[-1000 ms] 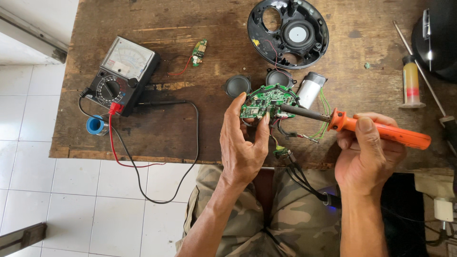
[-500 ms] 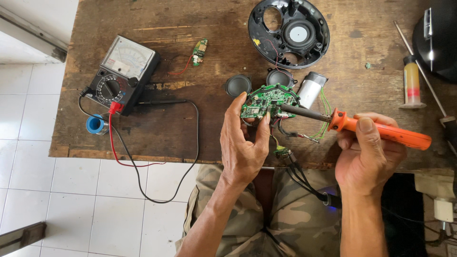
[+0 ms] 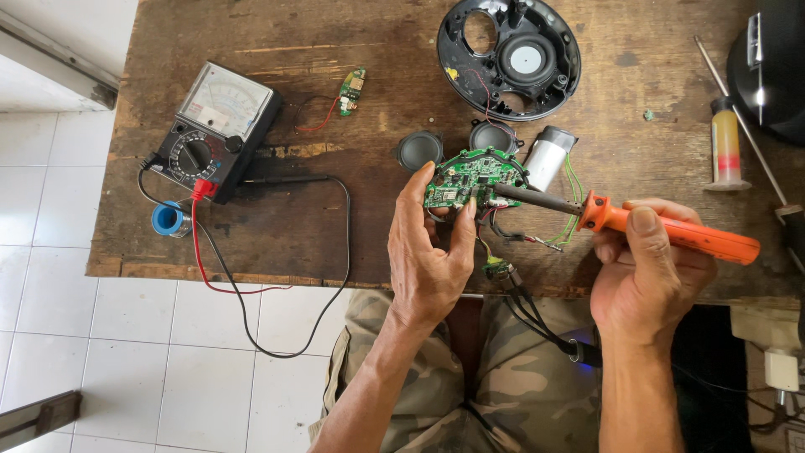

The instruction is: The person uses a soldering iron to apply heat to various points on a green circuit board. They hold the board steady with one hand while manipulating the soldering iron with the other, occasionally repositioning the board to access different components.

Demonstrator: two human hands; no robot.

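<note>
My left hand (image 3: 432,252) holds a green circuit board (image 3: 470,178) upright above the wooden table (image 3: 335,126), thumb and fingers pinching its lower edge. My right hand (image 3: 646,277) grips an orange-handled soldering iron (image 3: 671,231). Its dark metal tip touches the right part of the board. Thin coloured wires run from the board to a silver cylindrical cell (image 3: 549,158) and down to a small connector (image 3: 496,270).
An analog multimeter (image 3: 216,134) with red and black leads lies at the left, a blue solder spool (image 3: 170,219) beside it. A small green board (image 3: 352,85), two small round speakers (image 3: 419,151), a black round housing (image 3: 509,57) and a screwdriver (image 3: 725,151) lie farther back.
</note>
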